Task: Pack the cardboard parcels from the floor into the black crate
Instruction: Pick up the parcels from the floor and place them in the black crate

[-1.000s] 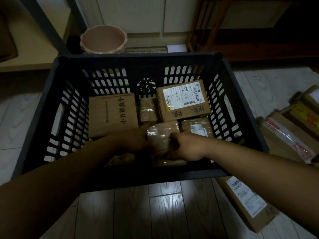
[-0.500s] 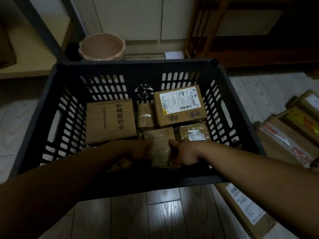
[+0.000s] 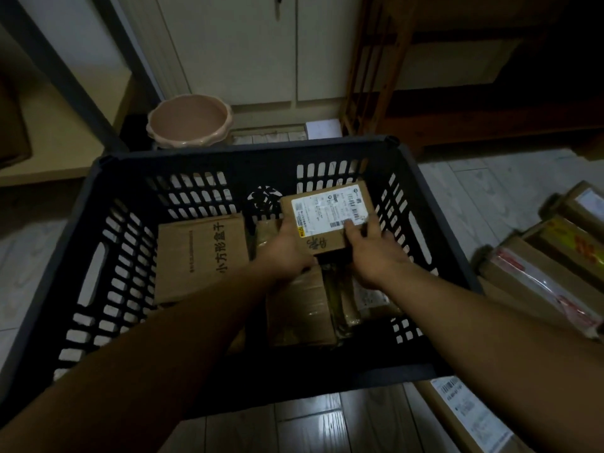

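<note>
Labelled parcel (image 3: 327, 217) sits at the far right inside the black crate (image 3: 228, 151), between our hands. Our left hand (image 3: 287, 246) grips its near left edge with curled fingers. Our right hand (image 3: 376, 253) clasps its near right corner, fingers bent over the top. A printed box (image 3: 199, 256) lies to its left, and taped parcels (image 3: 300, 308) sit nearer, under our wrists. Floor parcels (image 3: 539, 273) lie right of the crate; a pink pot (image 3: 189, 120) stands beyond it.

We see a black slotted plastic crate (image 3: 245, 148), a brown cardboard parcel (image 3: 330, 244) bearing a white barcoded label (image 3: 327, 209), and a pink scalloped pot (image 3: 189, 120).
</note>
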The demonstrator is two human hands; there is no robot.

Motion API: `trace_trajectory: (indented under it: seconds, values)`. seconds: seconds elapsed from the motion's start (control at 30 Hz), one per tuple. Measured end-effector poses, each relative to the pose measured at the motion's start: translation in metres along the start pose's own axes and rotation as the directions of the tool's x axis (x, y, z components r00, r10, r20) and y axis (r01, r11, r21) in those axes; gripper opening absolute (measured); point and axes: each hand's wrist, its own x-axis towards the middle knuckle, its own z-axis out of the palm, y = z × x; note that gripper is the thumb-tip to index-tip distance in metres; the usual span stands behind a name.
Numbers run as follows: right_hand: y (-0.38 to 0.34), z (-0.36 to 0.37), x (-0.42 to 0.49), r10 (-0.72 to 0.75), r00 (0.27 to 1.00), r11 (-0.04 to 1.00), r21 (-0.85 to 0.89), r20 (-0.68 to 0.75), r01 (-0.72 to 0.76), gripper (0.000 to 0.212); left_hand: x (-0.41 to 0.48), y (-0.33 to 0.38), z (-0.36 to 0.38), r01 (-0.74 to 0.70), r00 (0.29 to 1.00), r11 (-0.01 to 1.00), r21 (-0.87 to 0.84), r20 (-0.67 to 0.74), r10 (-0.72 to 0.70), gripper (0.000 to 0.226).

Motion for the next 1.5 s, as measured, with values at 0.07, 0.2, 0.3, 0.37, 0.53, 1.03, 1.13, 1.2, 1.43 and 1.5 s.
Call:
trace_trajectory:
  seconds: [0.07, 0.2, 0.3, 0.37, 0.53, 1.03, 1.13, 1.2, 1.43, 1.5]
  values:
    - [0.0, -0.002, 0.004, -0.057, 0.993, 0.998, -0.015, -0.106, 0.056, 0.069, 0.005, -0.006, 0.001, -0.039, 0.995, 0.999, -0.034, -0.097, 0.035, 0.087]
    - [0.007, -0.012, 0.012, -0.084, 0.961, 0.995, -0.075, -0.264, 0.067, 0.05, 0.014, -0.015, -0.007, -0.034, 0.984, 0.98, 0.198, -0.166, 0.067, 0.071]
    - [0.007, -0.007, 0.016, -0.06, 0.98, 0.997, -0.064, -0.189, 0.049, 0.049, 0.019, -0.014, -0.006, -0.031, 0.99, 0.947, 0.319, -0.119, 0.072, 0.068]
    - [0.009, -0.006, 0.02, -0.041, 0.985, 0.997, -0.068, -0.168, 0.03, 0.05, 0.021, -0.011, -0.004, -0.047, 0.992, 0.922, 0.385, -0.091, 0.088, 0.069]
    - [0.01, -0.008, 0.018, -0.076, 0.979, 0.982, -0.184, -0.188, 0.041, 0.062, 0.015, -0.014, 0.0, -0.11, 0.979, 0.908, 0.404, -0.113, 0.169, 0.064]
    - [0.012, -0.082, -0.042, -0.028, 0.999, 0.999, 0.032, 0.021, 0.027, 0.084, -0.041, 0.057, -0.067, 0.087, 0.993, 0.842, 0.532, 0.017, -0.114, 0.082]
    - [0.012, -0.143, -0.096, -0.041, 0.997, 0.998, 0.052, 0.058, 0.038, 0.068, -0.099, 0.106, -0.106, 0.098, 0.992, 0.829, 0.551, 0.009, -0.124, 0.072]
    - [0.012, -0.19, -0.138, -0.045, 0.995, 0.997, 0.067, 0.089, 0.039, 0.06, -0.148, 0.15, -0.133, 0.122, 0.99, 0.869, 0.479, -0.004, -0.137, 0.067]
    - [0.007, -0.368, -0.297, -0.075, 0.984, 0.973, 0.228, 0.162, 0.036, 0.057, -0.317, 0.316, -0.218, 0.142, 0.986, 0.898, 0.416, 0.025, -0.167, 0.049]
    - [0.01, -0.409, -0.338, -0.091, 0.983, 0.967, 0.248, 0.16, 0.049, 0.062, -0.361, 0.348, -0.23, 0.15, 0.988, 0.909, 0.39, -0.02, -0.154, 0.053]
